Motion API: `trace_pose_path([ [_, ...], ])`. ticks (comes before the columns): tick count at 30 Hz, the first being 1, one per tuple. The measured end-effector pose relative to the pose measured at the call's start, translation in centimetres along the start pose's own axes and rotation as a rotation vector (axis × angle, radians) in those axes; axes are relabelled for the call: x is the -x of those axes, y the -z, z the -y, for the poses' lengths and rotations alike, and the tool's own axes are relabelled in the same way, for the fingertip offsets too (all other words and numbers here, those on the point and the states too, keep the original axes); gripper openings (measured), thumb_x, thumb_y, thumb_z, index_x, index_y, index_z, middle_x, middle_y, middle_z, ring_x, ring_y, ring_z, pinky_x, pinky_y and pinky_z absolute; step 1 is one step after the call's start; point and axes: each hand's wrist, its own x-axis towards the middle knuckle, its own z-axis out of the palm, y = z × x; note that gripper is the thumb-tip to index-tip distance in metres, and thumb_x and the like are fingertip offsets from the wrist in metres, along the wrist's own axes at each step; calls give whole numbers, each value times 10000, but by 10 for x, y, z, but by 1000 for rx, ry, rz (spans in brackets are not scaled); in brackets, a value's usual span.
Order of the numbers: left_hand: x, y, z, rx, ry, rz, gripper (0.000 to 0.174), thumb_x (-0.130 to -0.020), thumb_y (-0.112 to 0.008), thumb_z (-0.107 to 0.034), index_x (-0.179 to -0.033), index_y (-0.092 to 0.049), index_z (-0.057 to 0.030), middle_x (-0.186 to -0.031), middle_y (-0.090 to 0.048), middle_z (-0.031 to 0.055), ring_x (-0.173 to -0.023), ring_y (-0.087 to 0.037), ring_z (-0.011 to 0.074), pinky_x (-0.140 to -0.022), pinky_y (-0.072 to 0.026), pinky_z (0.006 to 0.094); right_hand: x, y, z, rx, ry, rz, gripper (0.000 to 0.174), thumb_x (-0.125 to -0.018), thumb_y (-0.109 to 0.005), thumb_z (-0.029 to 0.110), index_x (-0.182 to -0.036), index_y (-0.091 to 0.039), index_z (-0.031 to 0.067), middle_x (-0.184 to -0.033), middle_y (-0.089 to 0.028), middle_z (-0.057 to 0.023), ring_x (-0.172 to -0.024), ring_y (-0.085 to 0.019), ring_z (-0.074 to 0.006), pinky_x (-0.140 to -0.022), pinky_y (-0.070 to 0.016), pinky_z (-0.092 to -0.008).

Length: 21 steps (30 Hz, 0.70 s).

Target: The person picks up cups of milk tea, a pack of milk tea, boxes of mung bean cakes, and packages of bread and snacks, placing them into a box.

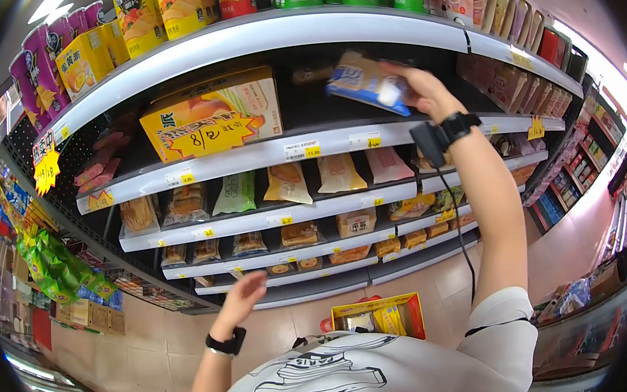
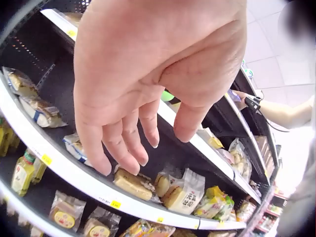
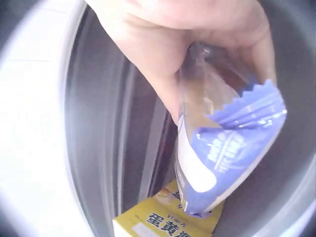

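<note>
My right hand [image 1: 428, 94] grips a blue-and-clear plastic package [image 1: 370, 84] over the dark upper shelf, to the right of a yellow box [image 1: 213, 118] with a handwritten price sign. In the right wrist view the hand [image 3: 197, 29] has thumb and fingers around the package [image 3: 222, 153], its crimped blue end pointing down, with a yellow box [image 3: 168, 217] below it. My left hand [image 1: 245, 294] holds nothing, in front of the lower shelves. In the left wrist view that hand [image 2: 153, 74] hangs with fingers loosely extended, before packaged breads [image 2: 133, 185].
Canisters [image 1: 133, 8] and boxes stand on the top shelf. Bagged breads [image 1: 289, 183] line the shelves below, behind white price rails [image 1: 310, 148]. A yellow-and-red box [image 1: 385, 316] holding packages is on the floor near my body. Green bags [image 1: 54, 264] hang at the left.
</note>
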Motion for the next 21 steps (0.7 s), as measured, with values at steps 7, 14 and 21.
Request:
trace_pose_path([
  [7, -74, -53, -192, -422, -397, 328, 395, -852, -577, -106, -1222, -476, -11, -1185, -542, 86, -1098, -504, 160, -937, -395, 302, 123, 87, -12, -284, 51, 46, 431, -834, -608, 201, -1175, -469, -24, -1122, -572, -141, -974, -592, -218, -853, -482, -345],
  [14, -195, -137, -299, -934, -642, 296, 470, -810, -621, -227, -1205, -494, -6, -1154, -561, 157, -1060, -535, 252, -900, -427, 343, 246, 124, -72, -510, 47, -96, 526, -831, -592, 170, -1262, -383, -48, -1220, -508, -167, -1074, -542, -246, -925, -436, -345],
  [21, -336, -153, -328, -1604, -307, 95, 568, -812, -561, -318, -1259, -424, 4, -1263, -464, 212, -1169, -454, 321, -965, -377, 379, 352, 137, -163, -478, 33, -388, 592, -755, -691, 168, -1210, -399, -72, -1127, -557, -158, -974, -591, -229, -859, -479, -350],
])
